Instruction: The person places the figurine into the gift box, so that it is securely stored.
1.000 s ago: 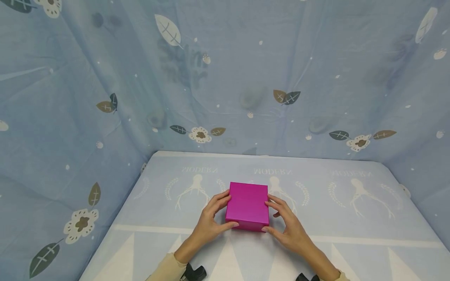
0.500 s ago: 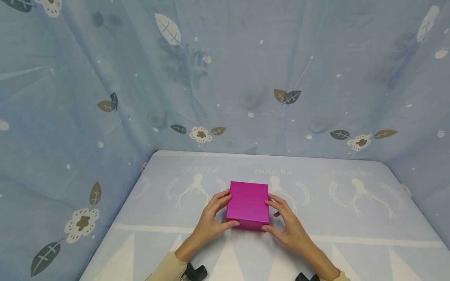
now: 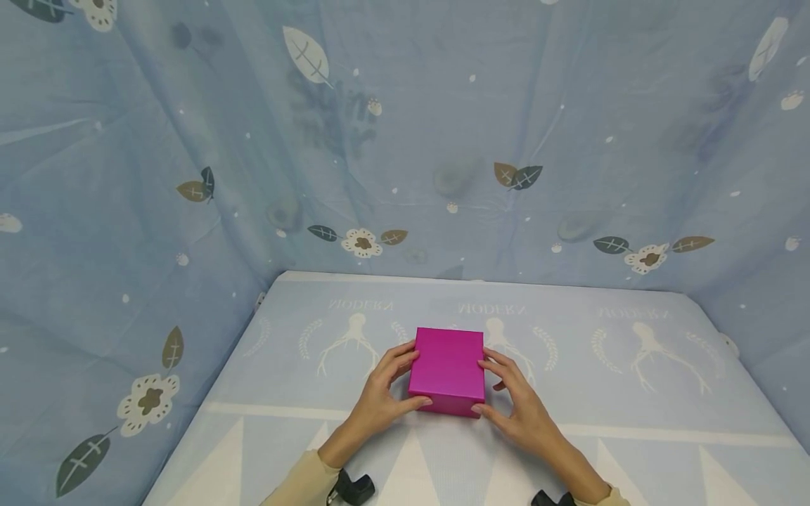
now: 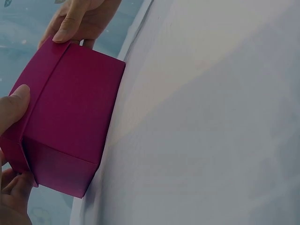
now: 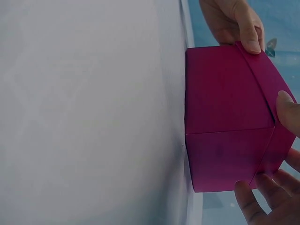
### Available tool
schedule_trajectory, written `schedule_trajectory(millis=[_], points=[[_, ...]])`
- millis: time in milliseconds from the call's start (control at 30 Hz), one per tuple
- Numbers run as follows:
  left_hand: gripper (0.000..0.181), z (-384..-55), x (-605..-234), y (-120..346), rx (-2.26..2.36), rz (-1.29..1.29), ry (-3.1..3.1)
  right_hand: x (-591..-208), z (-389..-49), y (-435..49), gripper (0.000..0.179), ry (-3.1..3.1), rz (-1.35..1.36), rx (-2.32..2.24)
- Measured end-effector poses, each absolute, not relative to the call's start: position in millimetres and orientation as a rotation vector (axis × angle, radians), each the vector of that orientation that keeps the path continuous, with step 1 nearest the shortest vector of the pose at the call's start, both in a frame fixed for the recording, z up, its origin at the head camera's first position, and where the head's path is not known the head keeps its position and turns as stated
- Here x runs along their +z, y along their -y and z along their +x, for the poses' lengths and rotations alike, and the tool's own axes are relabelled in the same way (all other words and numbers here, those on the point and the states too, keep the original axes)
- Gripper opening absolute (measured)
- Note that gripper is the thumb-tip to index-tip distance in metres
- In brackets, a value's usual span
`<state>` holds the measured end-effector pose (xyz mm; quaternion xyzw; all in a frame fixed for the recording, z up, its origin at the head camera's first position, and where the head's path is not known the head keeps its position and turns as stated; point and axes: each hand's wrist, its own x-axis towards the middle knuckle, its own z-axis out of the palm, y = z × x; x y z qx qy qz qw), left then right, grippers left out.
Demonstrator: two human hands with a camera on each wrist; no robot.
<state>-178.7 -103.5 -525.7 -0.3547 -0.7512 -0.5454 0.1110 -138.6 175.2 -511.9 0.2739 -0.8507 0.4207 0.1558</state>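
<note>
A magenta box (image 3: 446,365) with a lid sits on the patterned cloth near the middle of the head view. The left hand (image 3: 380,400) holds its left side, thumb at the front and fingers along the side. On the opposite side the right hand (image 3: 515,404) grips it the same way. Both wrist views show a seam below the lid (image 5: 262,79), which looks seated on the box body (image 4: 77,103). Each thumb presses the lid's front band, and several fingertips touch the sides near the seam. What the box contains is hidden.
A pale blue and white cloth (image 3: 633,393) covers the table. Blue curtains (image 3: 405,140) printed with leaves and flowers rise behind it and at the left. Black wrist devices (image 3: 354,488) show at the bottom edge, below beige sleeves (image 3: 304,481).
</note>
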Motion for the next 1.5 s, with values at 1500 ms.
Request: schedule_trajectory(millis=[1500], points=[[0.068, -164.1, -498.4, 99.1, -1.617, -1.075, 2.258, -514.3, -146.3, -187.4, 0.066, 2.631, 0.789, 1.05]])
